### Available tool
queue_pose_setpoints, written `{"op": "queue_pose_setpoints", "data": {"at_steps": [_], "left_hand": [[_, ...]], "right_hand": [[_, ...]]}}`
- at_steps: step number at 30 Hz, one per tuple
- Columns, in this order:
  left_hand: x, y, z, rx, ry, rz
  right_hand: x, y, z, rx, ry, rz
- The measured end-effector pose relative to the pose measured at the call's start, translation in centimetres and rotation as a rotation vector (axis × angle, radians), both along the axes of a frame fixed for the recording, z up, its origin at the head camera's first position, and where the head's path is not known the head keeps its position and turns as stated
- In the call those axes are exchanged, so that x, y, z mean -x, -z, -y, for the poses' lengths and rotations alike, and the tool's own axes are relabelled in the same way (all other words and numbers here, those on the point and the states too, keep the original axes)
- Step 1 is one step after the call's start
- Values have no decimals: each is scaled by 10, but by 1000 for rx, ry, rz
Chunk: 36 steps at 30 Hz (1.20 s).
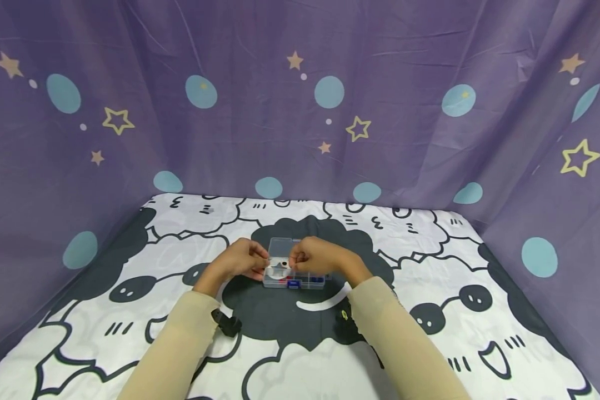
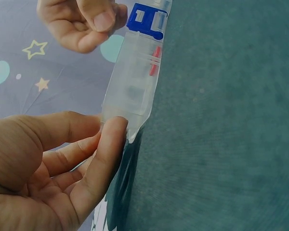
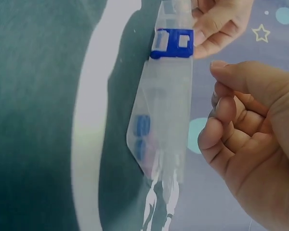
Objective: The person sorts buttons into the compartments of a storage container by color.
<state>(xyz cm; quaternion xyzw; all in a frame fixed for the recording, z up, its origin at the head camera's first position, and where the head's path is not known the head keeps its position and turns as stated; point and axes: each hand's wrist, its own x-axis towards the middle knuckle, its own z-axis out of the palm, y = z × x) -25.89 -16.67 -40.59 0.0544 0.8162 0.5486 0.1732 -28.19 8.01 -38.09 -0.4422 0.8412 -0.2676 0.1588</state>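
A small clear plastic compartment box lies on the cloth with its clear lid raised at the back. A blue latch sits mid-front. My left hand grips the box's left end, thumb and fingers at its corner, as the left wrist view shows. Over the box is my right hand, fingers curled and thumb close to the index finger; nothing shows between them. Through the wall, a red piece shows on the left side and blue pieces on the right.
A white cloth printed with black-and-white cartoon sheep covers the work surface. Purple curtains with stars and blue spots hang behind it and at both sides. Dark straps with small devices sit at the sleeves.
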Motion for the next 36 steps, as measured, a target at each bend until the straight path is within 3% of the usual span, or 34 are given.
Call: {"op": "queue_pose_setpoints", "data": {"at_steps": [15,26,36], "left_hand": [[0,1,1,-9,6,3],[1,2,1,-15,1,5],[0,2,0,-6,4,0]], "right_hand": [[4,0,-40,46,92,30],[3,-6,-70,20,152,33],[9,1,-99,11,184,14]]}}
